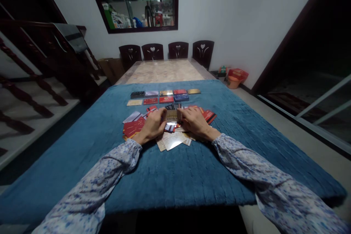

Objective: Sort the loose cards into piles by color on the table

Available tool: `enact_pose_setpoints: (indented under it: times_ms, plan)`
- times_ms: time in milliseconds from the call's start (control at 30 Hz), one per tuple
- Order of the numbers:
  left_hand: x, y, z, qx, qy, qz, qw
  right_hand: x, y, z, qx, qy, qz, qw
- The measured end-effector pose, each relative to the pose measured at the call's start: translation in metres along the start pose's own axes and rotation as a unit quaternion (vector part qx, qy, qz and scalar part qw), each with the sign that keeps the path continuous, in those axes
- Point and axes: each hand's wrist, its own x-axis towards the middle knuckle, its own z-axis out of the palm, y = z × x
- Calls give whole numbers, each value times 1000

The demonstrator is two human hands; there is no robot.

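Note:
Between my two hands a gold-toned plastic card (172, 116) is held up by its short ends. My left hand (154, 121) pinches its left end, and my right hand (195, 120) grips the right end. Under and around them spreads a loose heap of cards: red cards (132, 128) at the left, cream cards (172, 140) toward me, a red card with a black stripe (210, 116) at the right. Beyond the heap lie two rows of sorted cards, among them a black stack (137, 94), a blue stack (181, 97) and a gold stack (193, 91).
A blue cloth (153, 179) covers the near part of the table, with bare marble tabletop (164, 70) at the far end. Several dark chairs (203, 53) stand along the far wall. An orange bucket (233, 81) sits on the floor to the right; a stair railing (33, 76) runs at left.

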Motion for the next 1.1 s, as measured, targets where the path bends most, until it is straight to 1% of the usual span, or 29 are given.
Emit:
enact_pose_setpoints:
  times_ms: [200,367,500,667,767,900,1100]
  plan:
    - [2,-2,1,-11,3,4,1000,2,1,2,25,5,0,1000]
    - [4,-3,-2,-10,-7,10,1000,3,3,0,45,-1,-7,999]
    - [6,-2,-6,-9,-23,9,1000,6,1,-5,28,-29,3,999]
    - [6,1,-16,-15,-57,5,998,10,-3,-11,15,-65,9,998]
    - [6,2,-21,-17,-66,3,998,13,-5,-15,10,-84,11,996]
    - [5,-3,-25,-17,-88,-1,996,18,-6,-18,14,-111,12,994]
    - [5,-12,-33,-15,-113,-14,993,25,-6,-18,35,-134,-1,990]
